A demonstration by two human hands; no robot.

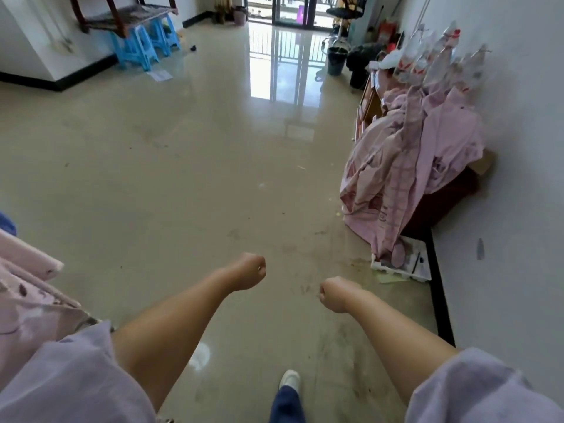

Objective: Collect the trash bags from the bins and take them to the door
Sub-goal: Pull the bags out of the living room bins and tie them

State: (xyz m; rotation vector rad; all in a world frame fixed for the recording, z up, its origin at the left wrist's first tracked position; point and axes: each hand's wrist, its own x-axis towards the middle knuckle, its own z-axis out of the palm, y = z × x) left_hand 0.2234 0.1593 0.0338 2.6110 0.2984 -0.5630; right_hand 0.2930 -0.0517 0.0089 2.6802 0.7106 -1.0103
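Note:
My left hand (248, 271) and my right hand (334, 293) are both held out low in front of me as closed fists, with nothing in either. They hover over the glossy beige floor. Far ahead on the right stands a dark bin (336, 60) with a dark liner at its rim, and a black bag (361, 67) sits just beside it. A glass balcony door (290, 9) closes the far end of the room.
A pink cloth heap (409, 166) covers furniture along the right wall, with a white tray (406, 264) at its foot. Blue stools (143, 44) stand at the far left under a wooden chair. An office chair (345, 10) stands near the glass door. My shoe (290, 380) steps forward.

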